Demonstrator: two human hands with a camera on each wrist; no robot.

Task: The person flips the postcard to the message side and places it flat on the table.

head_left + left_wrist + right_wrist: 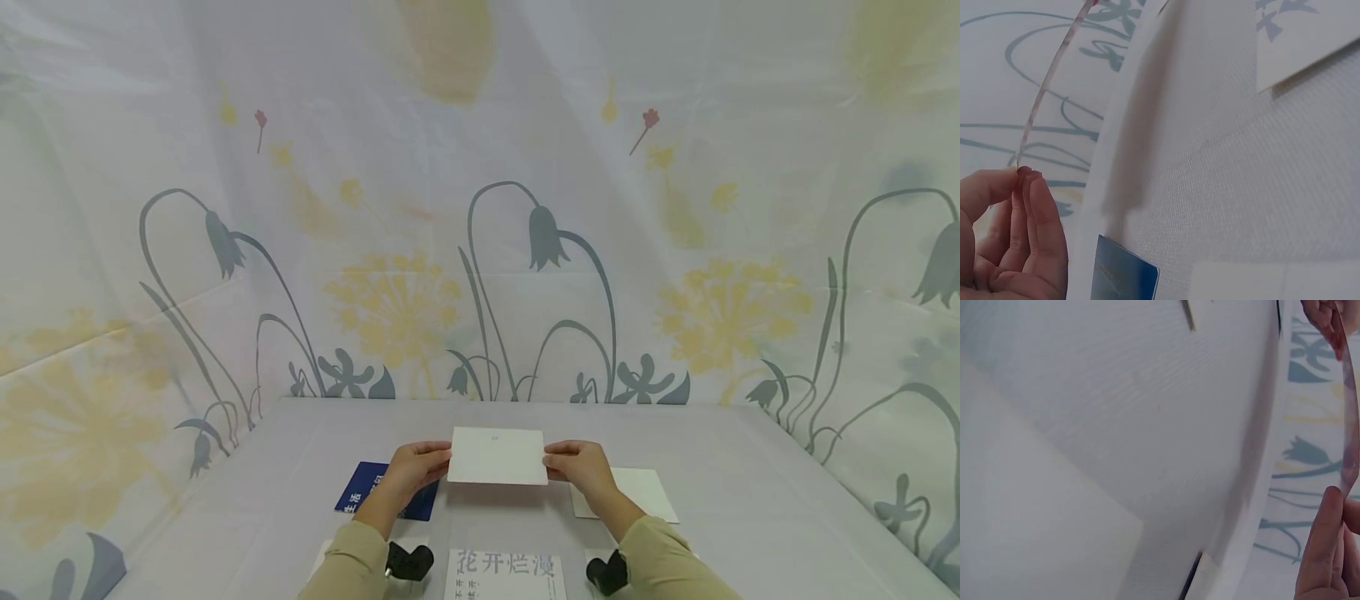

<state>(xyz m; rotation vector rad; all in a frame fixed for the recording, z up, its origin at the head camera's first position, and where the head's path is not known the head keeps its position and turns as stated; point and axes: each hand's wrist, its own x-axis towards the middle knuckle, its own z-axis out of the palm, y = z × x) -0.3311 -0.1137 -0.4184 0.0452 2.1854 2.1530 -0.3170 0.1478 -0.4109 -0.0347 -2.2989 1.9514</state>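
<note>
A white card with a tiny mark near its top edge is held up over the table, between both hands. My left hand pinches its left edge between thumb and fingers. At the opposite edge, my right hand grips it the same way. Seen edge-on in the left wrist view, the card looks thin and slightly bowed. A similar bend shows in the right wrist view, where the fingers of my right hand press against its near end.
On the table, a dark blue card with white characters lies under the left forearm. A plain white card lies by the right forearm. Nearest me is a card with large grey characters. A flower-printed curtain hangs behind.
</note>
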